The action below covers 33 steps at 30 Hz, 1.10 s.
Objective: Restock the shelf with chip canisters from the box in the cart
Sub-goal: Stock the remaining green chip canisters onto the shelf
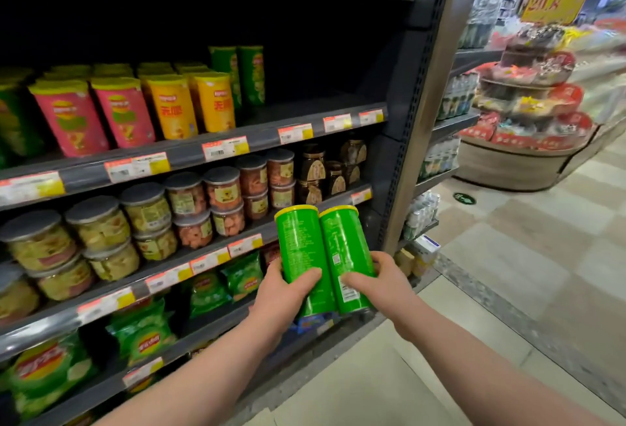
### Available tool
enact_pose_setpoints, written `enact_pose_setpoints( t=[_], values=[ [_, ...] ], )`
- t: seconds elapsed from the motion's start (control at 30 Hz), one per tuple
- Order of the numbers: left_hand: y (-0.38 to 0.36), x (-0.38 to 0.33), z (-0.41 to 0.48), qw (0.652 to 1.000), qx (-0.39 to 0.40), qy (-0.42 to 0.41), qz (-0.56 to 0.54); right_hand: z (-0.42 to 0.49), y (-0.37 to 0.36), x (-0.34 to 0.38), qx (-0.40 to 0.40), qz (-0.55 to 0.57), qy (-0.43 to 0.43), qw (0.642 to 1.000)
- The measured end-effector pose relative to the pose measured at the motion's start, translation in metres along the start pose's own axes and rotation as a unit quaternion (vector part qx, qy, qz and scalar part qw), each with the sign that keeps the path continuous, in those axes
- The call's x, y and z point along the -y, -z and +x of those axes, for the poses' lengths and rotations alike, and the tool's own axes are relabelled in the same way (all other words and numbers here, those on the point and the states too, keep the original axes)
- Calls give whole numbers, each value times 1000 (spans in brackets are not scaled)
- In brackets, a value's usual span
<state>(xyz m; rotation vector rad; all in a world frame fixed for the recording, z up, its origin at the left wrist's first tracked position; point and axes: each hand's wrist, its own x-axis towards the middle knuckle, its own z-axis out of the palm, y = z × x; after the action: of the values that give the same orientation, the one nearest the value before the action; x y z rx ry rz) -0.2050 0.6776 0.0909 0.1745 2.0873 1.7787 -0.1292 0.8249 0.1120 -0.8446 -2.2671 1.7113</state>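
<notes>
My left hand (288, 293) curls round the left can (299, 242), thumb laid across its front. My right hand (384, 285) grips the right can (345, 246) the same way. The two cans touch side by side, upright with a slight lean, at 6 o'clock in view. They are in front of the shelving and rest on no shelf.

Each is a glossy bright green tube with a yellow rim on top and small print down its side; the right one shows a white label low down.

At 12 o'clock from them the chip shelf (321, 108) is dark grey metal, bare at its right end. Two green cans (240, 76) stand on it beside orange tubs (193, 103) and pink tubs (95, 113). At 9 o'clock, clear jars (145, 212) with grey lids are stacked two high. At 8 o'clock lie crinkly green bags (149, 334). At 3 o'clock are pale checked floor tiles (508, 256), and at 2 o'clock a round tiered display (528, 103), blurred.
</notes>
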Motion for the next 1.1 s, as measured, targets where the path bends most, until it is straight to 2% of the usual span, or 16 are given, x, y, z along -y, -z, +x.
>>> enact_pose_setpoints(
  t=[0.23,0.7,0.83,1.1],
  values=[
    [4,-47,82,998,15,-47,-33,84,-3,41,-2,18,41,999],
    [46,-100,146,990,-79,-96,-72,204,-21,144,46,16,178,983],
    [49,-114,157,983,-133,-111,-65,261,-32,179,77,29,219,972],
    [42,-142,181,956,-244,-105,-125,361,-64,243,135,-44,264,954]
  ],
)
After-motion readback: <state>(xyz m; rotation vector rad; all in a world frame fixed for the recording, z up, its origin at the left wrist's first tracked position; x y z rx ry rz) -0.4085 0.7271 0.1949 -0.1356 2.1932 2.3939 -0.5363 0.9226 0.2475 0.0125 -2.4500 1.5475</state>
